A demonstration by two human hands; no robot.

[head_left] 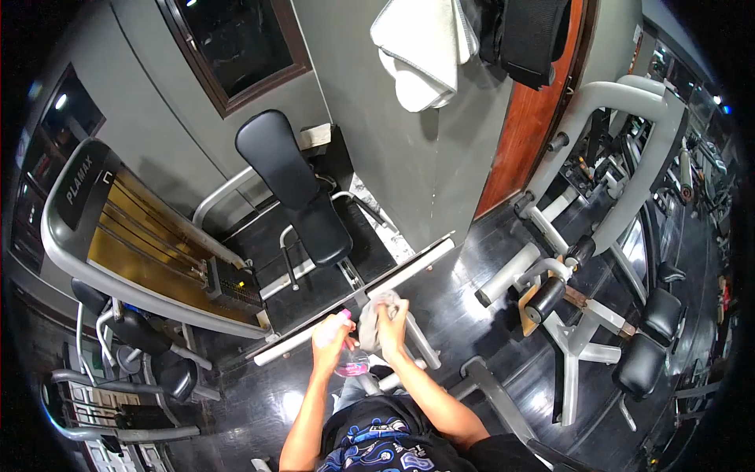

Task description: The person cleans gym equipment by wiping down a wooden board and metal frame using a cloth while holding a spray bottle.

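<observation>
While the left hand (329,340) gripped a pink-capped spray bottle (348,358) and the right hand (392,324) clutched a grey cloth (371,318) above the gym machine's frame (354,313) — overspray risked slicking the glossy floor (456,315).

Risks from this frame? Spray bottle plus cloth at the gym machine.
1. The left hand holds a pink-capped spray bottle close to the cloth in the right hand; spray may miss the cloth and land on the glossy black floor, likely making it slippery.
2. The white frame bar and other machine legs lie low around the person; tripping seems possible when stepping away.
</observation>
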